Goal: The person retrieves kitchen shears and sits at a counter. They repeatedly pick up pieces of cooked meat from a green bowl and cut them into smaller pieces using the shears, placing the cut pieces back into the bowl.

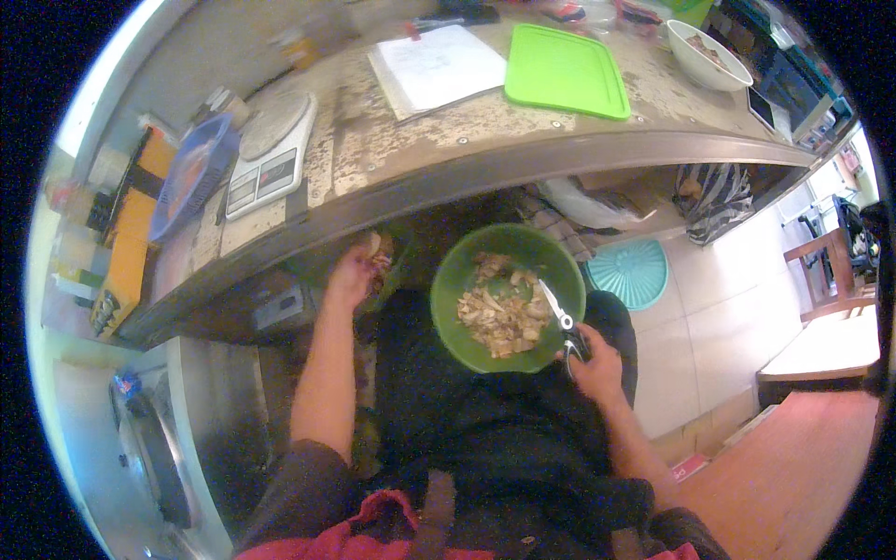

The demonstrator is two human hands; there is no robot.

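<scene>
On my lap rests a green bowl [443, 317] with pale, brownish cut food pieces [504, 322] in its bottom; their kind is not clear. My right hand [597, 359] grips kitchen scissors [566, 324] by the black handles. The silvery blades point over the bowl's right side. Away to the left of the bowl, under the counter edge, my left hand [350, 275] is closed on pale and reddish food pieces [378, 257], blurred and partly hidden by the fingers. A greenish container, mostly in shadow, shows beside that hand.
The worn counter [355, 154] holds a white kitchen scale [271, 173], a blue basket [191, 173], papers [439, 67], a green lid [567, 73] and a white bowl [686, 49]. Below it, a turquoise ribbed lid [630, 273] lies near a striped bag [714, 201]. A wooden surface [784, 467] stands right.
</scene>
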